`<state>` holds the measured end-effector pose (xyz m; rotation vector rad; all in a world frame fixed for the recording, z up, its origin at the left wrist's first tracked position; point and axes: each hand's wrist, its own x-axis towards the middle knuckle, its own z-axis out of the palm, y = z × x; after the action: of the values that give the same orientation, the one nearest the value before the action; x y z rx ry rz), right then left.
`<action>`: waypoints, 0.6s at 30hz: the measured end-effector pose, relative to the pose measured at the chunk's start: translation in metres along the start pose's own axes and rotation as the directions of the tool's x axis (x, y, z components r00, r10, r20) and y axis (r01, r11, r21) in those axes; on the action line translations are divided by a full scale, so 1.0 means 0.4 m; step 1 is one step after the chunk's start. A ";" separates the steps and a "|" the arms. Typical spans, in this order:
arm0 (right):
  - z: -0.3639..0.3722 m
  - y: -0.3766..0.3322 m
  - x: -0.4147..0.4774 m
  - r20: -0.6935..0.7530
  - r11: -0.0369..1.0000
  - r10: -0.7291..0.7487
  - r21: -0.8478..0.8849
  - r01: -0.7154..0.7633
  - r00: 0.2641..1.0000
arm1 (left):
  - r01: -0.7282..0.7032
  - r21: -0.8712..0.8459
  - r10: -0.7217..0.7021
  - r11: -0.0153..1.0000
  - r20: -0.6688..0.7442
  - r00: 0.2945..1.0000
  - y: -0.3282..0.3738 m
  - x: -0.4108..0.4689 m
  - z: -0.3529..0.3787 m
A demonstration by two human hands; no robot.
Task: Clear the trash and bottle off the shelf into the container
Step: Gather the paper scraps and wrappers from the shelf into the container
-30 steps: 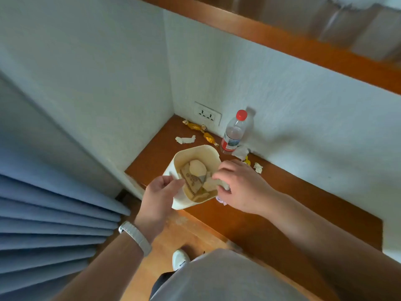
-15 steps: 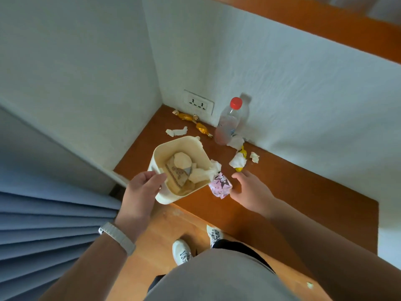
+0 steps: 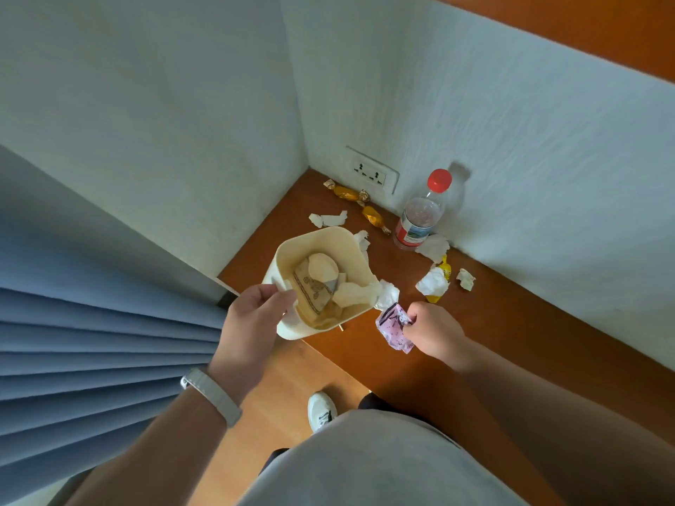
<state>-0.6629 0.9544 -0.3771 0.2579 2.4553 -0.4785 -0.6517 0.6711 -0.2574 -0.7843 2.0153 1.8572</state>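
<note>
Your left hand (image 3: 252, 315), centre frame, pinches the near rim of the cream container (image 3: 321, 283), tilting its mouth toward you and right, probably to shorten the drop. Just right, your right hand (image 3: 433, 332) is closed on a pink wrapper (image 3: 392, 328) beside that rim. Upper right of centre, the bottle (image 3: 420, 215) stands upright on the shelf (image 3: 511, 334), long axis vertical, red cap up, against the wall.

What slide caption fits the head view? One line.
Left hand steadies cream plastic container while right hand grips crumpled pink wrapper above brown wooden shelf.
</note>
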 end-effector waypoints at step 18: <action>-0.234 -0.121 -0.226 -0.444 0.943 -0.121 0.227 0.242 0.888 | -0.067 0.004 0.066 0.998 0.091 0.994 -0.009 -0.012 -0.027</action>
<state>-0.6560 0.9409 -0.2392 0.2674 2.8504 -0.9409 -0.6440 0.6614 -0.2563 -0.6255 2.0134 1.8850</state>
